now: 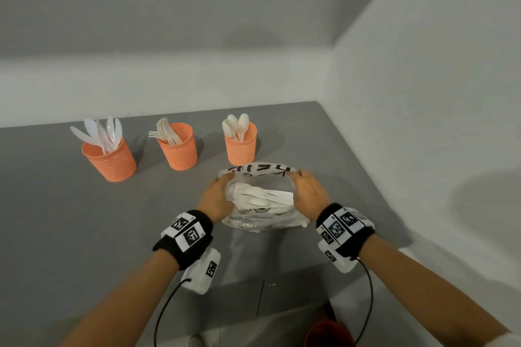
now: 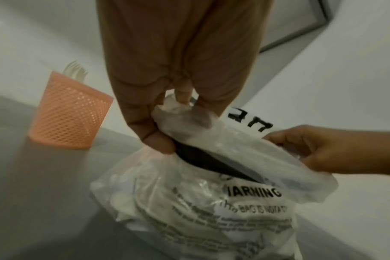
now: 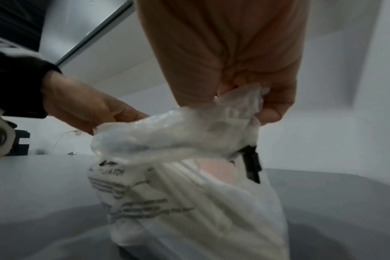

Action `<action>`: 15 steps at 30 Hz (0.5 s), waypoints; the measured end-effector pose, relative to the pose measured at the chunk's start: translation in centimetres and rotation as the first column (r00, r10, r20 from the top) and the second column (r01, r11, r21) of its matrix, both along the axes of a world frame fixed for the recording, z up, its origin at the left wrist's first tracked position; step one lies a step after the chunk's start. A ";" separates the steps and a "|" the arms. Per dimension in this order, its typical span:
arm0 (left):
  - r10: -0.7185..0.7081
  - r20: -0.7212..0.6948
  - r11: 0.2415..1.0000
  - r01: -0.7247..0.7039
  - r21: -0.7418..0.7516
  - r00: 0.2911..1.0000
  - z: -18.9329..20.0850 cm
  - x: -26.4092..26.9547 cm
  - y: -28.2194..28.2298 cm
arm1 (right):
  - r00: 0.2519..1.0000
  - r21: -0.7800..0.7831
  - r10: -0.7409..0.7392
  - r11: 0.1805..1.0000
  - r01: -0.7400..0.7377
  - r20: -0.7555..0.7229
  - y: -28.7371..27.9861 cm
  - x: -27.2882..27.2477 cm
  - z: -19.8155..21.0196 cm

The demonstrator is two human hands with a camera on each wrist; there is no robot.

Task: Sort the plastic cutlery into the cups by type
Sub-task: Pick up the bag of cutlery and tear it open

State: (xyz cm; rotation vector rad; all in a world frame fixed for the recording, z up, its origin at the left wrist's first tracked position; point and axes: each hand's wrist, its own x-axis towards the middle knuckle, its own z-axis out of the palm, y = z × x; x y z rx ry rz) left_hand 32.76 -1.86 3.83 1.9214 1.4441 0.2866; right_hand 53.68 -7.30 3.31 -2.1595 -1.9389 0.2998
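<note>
1. I see three orange mesh cups standing in a row at the far side of the grey counter (image 1: 56, 205). The left cup (image 1: 110, 161) holds knives, the middle cup (image 1: 178, 147) holds forks, and the right cup (image 1: 240, 144) holds spoons, all with handles down and working ends pointing up.
2. I judge the sorting well along, but not finished. A clear plastic bag (image 1: 262, 205) sits on the counter, nearer than the right cup, and white cutlery (image 1: 260, 195) shows through its mouth.
3. My left hand (image 1: 215, 198) pinches the left edge of the bag's mouth; my right hand (image 1: 308, 194) pinches the right edge. Between them the opening is stretched wide.
4. The bagged pieces lie roughly flat, long axes running left to right. I cannot tell how many remain or which types, beyond what looks like a spoon.
5. What is left, I judge: lifting out the rest and dropping each into its matching cup.
</note>
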 end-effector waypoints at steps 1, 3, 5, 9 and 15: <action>0.005 0.003 1.000 -0.005 0.002 1.000 0.1 0.2 0.0 | 0.998 0.041 -0.008 0.999 0.006 0.066 -0.2 0.1 0.0; 0.028 0.008 1.000 -0.028 -0.014 1.000 0.4 0.5 -0.1 | 0.954 0.117 -0.018 0.993 -0.018 0.298 -0.7 0.1 0.4; 0.027 -0.006 0.999 -0.027 -0.022 1.000 0.7 0.6 -0.2 | 0.887 0.154 0.034 0.981 -0.117 0.460 -0.9 -0.4 1.1; 0.036 -0.049 0.997 -0.039 -0.061 0.998 0.8 0.5 0.0 | 0.876 -0.014 0.331 0.937 -0.348 0.350 -0.7 -2.5 2.5; 0.151 0.066 0.952 -0.128 -0.277 0.986 0.8 0.2 -0.5 | 0.958 -0.307 0.269 0.924 -0.230 0.094 0.9 -2.5 1.4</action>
